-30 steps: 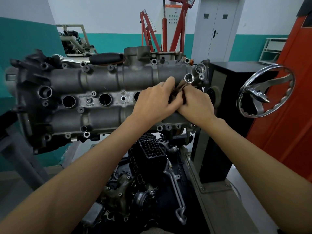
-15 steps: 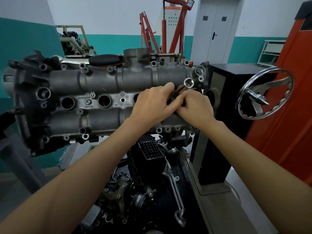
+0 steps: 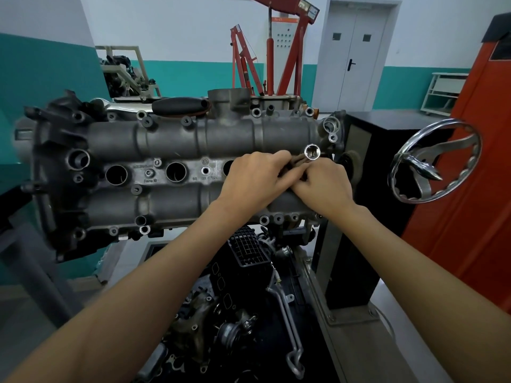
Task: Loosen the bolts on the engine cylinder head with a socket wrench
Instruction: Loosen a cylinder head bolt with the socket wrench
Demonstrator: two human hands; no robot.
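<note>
The grey engine cylinder head (image 3: 171, 139) is mounted sideways on a stand, its round bores and bolt holes facing me. My left hand (image 3: 254, 178) and my right hand (image 3: 323, 186) meet at its right end, both curled around a dark tool whose shiny socket end (image 3: 312, 152) sticks up between them. Most of the tool is hidden under my fingers. A socket wrench with a black handle (image 3: 177, 106) lies on top of the head.
A chrome handwheel (image 3: 434, 164) sticks out of the black stand column (image 3: 370, 150) on the right, beside an orange cabinet (image 3: 475, 175). Dark engine parts (image 3: 249, 313) hang below the head. A red engine hoist (image 3: 276, 51) stands behind.
Both hands have shifted slightly lower and to the right on the head, still clasped around the tool. The socket end sits a little lower against the casting.
</note>
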